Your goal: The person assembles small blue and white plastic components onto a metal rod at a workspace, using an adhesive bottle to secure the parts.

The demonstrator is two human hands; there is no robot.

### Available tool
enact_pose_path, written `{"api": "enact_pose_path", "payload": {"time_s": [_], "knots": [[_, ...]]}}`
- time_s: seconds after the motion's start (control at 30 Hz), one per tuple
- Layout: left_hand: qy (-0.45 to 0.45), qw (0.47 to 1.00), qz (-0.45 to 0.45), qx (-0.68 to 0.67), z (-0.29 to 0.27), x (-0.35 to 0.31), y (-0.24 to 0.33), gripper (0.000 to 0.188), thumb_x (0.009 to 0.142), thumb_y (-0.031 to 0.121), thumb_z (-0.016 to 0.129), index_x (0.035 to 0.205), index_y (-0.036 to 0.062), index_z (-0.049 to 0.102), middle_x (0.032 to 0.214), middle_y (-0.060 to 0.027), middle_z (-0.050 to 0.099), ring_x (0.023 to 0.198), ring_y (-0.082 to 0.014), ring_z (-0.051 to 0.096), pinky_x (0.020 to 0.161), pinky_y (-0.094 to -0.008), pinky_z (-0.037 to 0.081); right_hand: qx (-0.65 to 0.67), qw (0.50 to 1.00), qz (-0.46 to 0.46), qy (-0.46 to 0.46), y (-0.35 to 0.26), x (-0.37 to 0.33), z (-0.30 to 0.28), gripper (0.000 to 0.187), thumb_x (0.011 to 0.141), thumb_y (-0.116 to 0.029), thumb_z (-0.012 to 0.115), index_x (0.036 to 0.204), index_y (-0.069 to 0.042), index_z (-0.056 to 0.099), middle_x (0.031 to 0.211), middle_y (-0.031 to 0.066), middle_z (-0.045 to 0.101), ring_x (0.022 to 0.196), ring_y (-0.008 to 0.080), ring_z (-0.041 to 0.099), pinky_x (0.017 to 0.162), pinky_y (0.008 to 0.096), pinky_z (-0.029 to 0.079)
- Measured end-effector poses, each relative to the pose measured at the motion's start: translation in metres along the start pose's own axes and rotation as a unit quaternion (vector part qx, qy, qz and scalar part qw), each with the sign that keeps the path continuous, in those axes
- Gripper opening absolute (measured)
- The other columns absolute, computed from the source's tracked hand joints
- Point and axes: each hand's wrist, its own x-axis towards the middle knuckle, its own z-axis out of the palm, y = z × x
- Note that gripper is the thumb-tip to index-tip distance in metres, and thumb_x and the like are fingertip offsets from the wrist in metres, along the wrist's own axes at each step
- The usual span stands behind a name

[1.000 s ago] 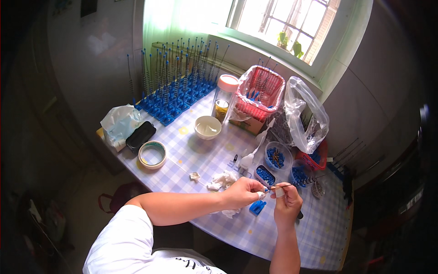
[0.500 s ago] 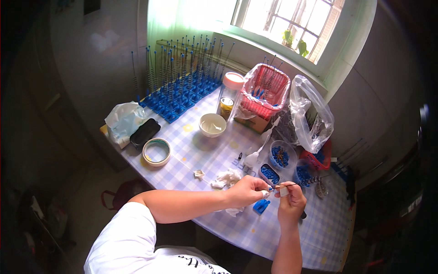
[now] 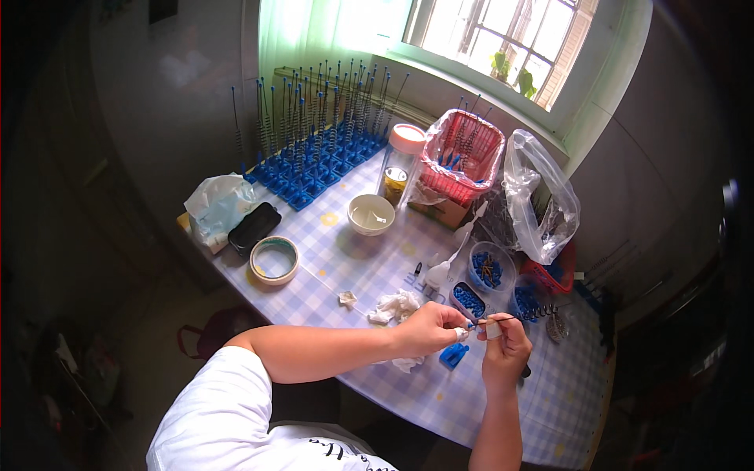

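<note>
My left hand pinches a small blue piece between thumb and forefinger; most of it is covered by the fingertips. Close beside it, my right hand is closed on a thin dark rod with a coiled section, which points out to the right. The rod's near end meets the blue piece; whether it is inside cannot be made out. White wrapping shows on a finger of each hand. Just below the fingers, a blue clip-like part lies on the checked tablecloth.
Beyond my hands stand an oval container of blue pieces, a clear tub and a white squeeze bottle. Crumpled tissue, a tape roll and a bowl lie leftward. Coiled rods fill blue stands at the back, near a red basket.
The whole view has shifted slightly to the right. Both hands keep nearly the same pose around the blue piece and the rod.
</note>
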Motion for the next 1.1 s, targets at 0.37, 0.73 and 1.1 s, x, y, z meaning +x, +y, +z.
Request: {"api": "enact_pose_path", "payload": {"time_s": [0.37, 0.73, 1.1], "knots": [[0.000, 1.000, -0.005, 0.012, 0.0000, -0.0006, 0.0021, 0.022, 0.086, 0.006, 0.059, 0.105, -0.0049, 0.062, 0.091, -0.0037, 0.065, 0.083, -0.0056, 0.056, 0.073, -0.0217, 0.046, 0.003, 1.000, -0.005, -0.002, 0.0014, 0.0003, -0.0003, 0.004, 0.085, -0.001, 0.061, 0.089, 0.002, 0.062, 0.078, 0.0065, 0.062, 0.069, 0.0112, 0.062, 0.060, 0.0246, 0.055], [0.001, 1.000, -0.004, 0.011, 0.0001, 0.0000, 0.0016, 0.022, 0.086, 0.007, 0.060, 0.104, -0.0050, 0.062, 0.091, -0.0044, 0.065, 0.083, -0.0062, 0.056, 0.074, -0.0222, 0.046, -0.010, 1.000, 0.000, -0.022, 0.0008, 0.0000, -0.0026, 0.004, 0.088, 0.000, 0.058, 0.092, -0.001, 0.059, 0.083, 0.0052, 0.063, 0.070, 0.0091, 0.060, 0.063, 0.0220, 0.050], [0.002, 1.000, 0.008, 0.014, 0.0003, -0.0008, 0.0028, 0.022, 0.086, 0.008, 0.061, 0.103, -0.0052, 0.062, 0.090, -0.0039, 0.065, 0.082, -0.0064, 0.056, 0.074, -0.0224, 0.046, -0.006, 1.000, -0.009, -0.004, 0.0013, 0.0004, -0.0012, 0.004, 0.085, 0.000, 0.060, 0.088, 0.002, 0.061, 0.079, 0.0071, 0.063, 0.071, 0.0112, 0.062, 0.060, 0.0245, 0.055]]}}
